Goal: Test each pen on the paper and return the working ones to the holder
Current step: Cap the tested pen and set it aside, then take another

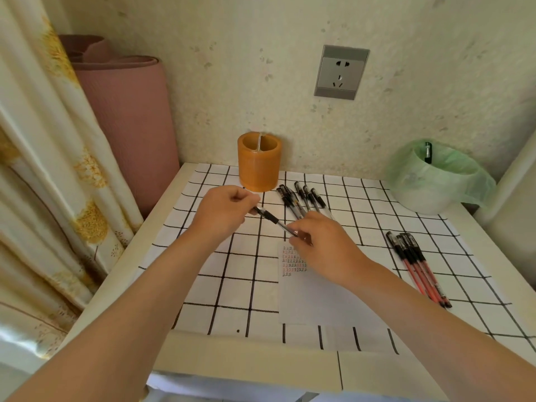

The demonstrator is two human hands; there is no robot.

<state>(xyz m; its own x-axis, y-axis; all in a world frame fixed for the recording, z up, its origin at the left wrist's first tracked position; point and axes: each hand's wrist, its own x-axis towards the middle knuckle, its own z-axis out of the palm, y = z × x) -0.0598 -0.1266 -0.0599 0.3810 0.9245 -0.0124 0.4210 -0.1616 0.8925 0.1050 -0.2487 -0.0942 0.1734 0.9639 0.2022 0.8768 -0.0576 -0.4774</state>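
A black pen (274,221) is held above the checked tablecloth between both hands. My left hand (223,211) pinches its cap end, and my right hand (324,245) grips the barrel's other end. The white paper (319,297) with rows of scribbled test marks lies under my right hand. The orange pen holder (259,162) stands at the back by the wall. Several black pens (301,198) lie in a bunch to the right of the holder. Several red pens (417,266) lie together at the right.
A small bin lined with a green bag (435,178) stands at the back right, with a pen inside it. A pink rolled mat (127,126) and a curtain (43,169) stand left of the table. A wall socket (340,72) is above.
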